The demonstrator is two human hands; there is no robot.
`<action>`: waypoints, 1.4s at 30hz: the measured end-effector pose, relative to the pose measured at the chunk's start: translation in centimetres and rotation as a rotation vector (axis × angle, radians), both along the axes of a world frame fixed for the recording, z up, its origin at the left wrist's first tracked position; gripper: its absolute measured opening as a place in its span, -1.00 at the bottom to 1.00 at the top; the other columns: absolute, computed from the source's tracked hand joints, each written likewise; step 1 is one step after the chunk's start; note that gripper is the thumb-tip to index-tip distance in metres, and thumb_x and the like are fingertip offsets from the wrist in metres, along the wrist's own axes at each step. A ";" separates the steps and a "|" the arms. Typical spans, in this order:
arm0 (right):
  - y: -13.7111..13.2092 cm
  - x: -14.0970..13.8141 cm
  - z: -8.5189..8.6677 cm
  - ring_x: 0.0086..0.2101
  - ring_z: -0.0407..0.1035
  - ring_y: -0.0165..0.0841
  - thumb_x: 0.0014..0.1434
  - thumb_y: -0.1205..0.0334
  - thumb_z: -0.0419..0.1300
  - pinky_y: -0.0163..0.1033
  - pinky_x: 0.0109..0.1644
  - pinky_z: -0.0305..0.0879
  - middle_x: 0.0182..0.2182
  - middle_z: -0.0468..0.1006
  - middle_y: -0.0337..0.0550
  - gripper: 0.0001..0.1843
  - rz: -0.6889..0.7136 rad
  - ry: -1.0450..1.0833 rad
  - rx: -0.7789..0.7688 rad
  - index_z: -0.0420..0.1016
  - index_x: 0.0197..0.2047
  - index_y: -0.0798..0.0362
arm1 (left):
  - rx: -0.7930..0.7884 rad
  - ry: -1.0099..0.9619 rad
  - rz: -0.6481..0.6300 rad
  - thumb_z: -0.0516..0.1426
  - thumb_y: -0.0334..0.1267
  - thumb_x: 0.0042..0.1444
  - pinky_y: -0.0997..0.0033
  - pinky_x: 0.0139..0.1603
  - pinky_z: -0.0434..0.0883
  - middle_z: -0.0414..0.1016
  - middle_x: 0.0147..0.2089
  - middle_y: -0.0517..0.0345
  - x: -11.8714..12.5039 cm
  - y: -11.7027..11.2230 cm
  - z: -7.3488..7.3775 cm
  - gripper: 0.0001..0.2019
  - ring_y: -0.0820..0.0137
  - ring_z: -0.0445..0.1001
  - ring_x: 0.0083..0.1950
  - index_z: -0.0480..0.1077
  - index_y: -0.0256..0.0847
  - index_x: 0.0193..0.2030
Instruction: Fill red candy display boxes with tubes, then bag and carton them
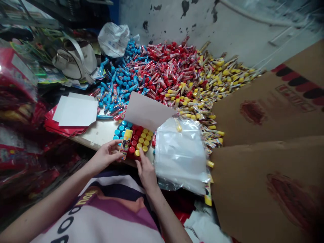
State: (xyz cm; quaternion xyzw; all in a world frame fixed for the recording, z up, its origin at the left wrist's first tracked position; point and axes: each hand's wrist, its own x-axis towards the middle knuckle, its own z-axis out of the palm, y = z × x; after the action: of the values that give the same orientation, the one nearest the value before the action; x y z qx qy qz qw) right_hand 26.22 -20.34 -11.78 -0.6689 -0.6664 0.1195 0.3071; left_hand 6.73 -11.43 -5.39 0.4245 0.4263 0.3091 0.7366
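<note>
**Left hand pinched, right hand spread beside it**

Both arms are bare and come forward from the two sides of the torso. The left forearm makes a long slanting line, and its wrist looks almost straight. The left thumb and fingers meet in a pinch, with the thumb on the nearer side. The right forearm rises more steeply. The right index finger points forward, with the thumb apart from it; the remaining right fingers are, perhaps, slightly bent, but blur makes this uncertain.
</note>
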 end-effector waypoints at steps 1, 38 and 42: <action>0.0 0.2 0.7 -0.31 0.48 -0.34 0.34 0.24 -0.02 -0.24 -0.16 0.44 -0.22 0.55 -0.05 -0.45 -0.058 0.138 -0.016 0.08 0.37 0.03 | 0.016 0.018 -0.026 0.33 -0.22 -0.10 0.47 -0.37 0.44 0.51 -0.28 0.17 0.0 -0.1 -0.1 -0.45 0.41 0.49 -0.34 0.35 -0.21 0.07; 1.0 1.6 -0.4 -0.19 0.46 -0.28 0.35 0.23 0.00 -0.19 -0.09 0.45 -0.21 0.51 -0.01 -0.69 -0.011 -0.068 0.104 0.37 0.11 0.07 | 1.303 0.756 -0.249 0.05 -0.33 0.24 0.16 0.05 0.27 0.42 0.01 -0.01 4.8 -0.1 -6.6 -0.68 0.23 0.35 0.01 0.46 0.05 0.07; 0.3 1.7 -1.4 -0.17 0.47 -0.29 0.33 0.23 0.04 -0.22 -0.08 0.44 -0.18 0.52 -0.02 -0.64 -0.036 -0.039 0.128 0.36 0.17 0.04 | 1.226 0.611 -0.219 0.02 -0.30 0.26 0.19 0.03 0.34 0.44 -0.01 -0.01 3.8 0.0 -4.4 -0.69 0.24 0.39 -0.01 0.48 0.02 0.05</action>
State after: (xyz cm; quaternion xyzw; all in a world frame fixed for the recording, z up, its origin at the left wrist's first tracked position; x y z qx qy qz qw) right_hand 27.94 -20.03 -13.16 -0.6618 -0.6665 0.0580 0.3384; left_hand 10.52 -11.46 -9.84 0.8727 0.3177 0.2845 0.2379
